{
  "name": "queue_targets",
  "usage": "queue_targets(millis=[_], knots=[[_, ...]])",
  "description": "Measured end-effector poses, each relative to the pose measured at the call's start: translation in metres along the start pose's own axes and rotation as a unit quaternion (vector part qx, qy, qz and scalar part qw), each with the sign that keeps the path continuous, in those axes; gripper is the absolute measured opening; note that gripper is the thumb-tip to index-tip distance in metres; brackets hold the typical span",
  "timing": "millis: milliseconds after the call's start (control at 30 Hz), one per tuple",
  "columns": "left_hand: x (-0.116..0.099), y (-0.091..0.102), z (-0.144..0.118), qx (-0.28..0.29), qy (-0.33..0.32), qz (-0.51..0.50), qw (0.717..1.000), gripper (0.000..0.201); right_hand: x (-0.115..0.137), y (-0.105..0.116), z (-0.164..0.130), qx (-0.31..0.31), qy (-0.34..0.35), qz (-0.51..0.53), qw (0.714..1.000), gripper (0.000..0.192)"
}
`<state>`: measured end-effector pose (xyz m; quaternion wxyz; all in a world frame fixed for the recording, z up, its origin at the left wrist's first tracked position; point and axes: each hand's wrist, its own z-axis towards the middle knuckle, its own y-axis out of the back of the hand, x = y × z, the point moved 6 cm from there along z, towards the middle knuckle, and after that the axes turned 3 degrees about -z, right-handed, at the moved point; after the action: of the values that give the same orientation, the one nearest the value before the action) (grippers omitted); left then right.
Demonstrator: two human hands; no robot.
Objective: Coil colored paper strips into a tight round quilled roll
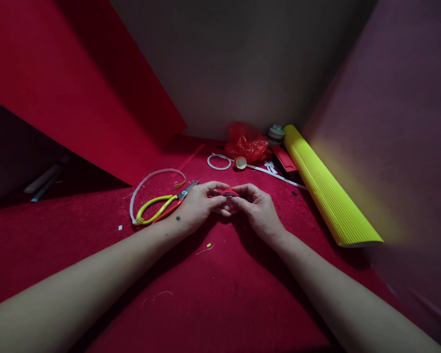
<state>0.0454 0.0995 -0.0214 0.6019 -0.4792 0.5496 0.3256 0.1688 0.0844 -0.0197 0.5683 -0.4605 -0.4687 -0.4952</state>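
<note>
Between my two hands is a small round red piece (229,193), with a ridged edge like a coil of corrugated paper strip. My left hand (202,203) pinches it from the left, thumb in front and fingers behind and below. From the right, my right hand (257,206) grips the same piece with thumb and index finger. The fingers hide much of it. Just left of my left hand lie scissors (156,211) with yellow and red handles, their dark blades pointing away to the right. A pale curved strip (134,196) arcs behind the scissors.
A roll of yellow corrugated sheet (327,191) lies at the right wall. A large red corrugated sheet (95,88) leans over the left. At the back are a crumpled red plastic bag (246,142), a white ring (219,162), a small roll (240,163) and a bottle (276,131). Paper scraps dot the red surface.
</note>
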Motion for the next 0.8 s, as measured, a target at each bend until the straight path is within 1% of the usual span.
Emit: queue_targets(millis=[67, 233, 367, 500, 633, 800], knots=[[0.000, 0.000, 0.000, 0.001, -0.002, 0.003, 1.000, 0.023, 0.001, -0.001, 0.000, 0.003, -0.006, 0.016, 1.000, 0.018], [-0.001, -0.001, -0.001, 0.002, -0.005, 0.001, 1.000, 0.019, -0.003, -0.001, 0.000, 0.013, -0.033, 0.061, 0.997, 0.018], [-0.003, -0.002, -0.001, 0.004, -0.006, -0.003, 1.000, 0.017, -0.008, 0.002, 0.002, 0.016, -0.046, 0.072, 0.996, 0.016], [-0.003, -0.001, -0.002, 0.008, 0.001, 0.031, 0.999, 0.016, -0.015, 0.006, 0.005, 0.025, -0.074, 0.090, 0.993, 0.019], [0.001, 0.002, -0.001, 0.018, 0.017, 0.056, 0.998, 0.017, -0.018, 0.008, 0.008, 0.036, -0.095, 0.104, 0.989, 0.021], [0.008, 0.004, 0.003, 0.038, 0.032, 0.017, 0.999, 0.015, -0.021, 0.012, 0.009, 0.024, -0.108, 0.110, 0.988, 0.020]])
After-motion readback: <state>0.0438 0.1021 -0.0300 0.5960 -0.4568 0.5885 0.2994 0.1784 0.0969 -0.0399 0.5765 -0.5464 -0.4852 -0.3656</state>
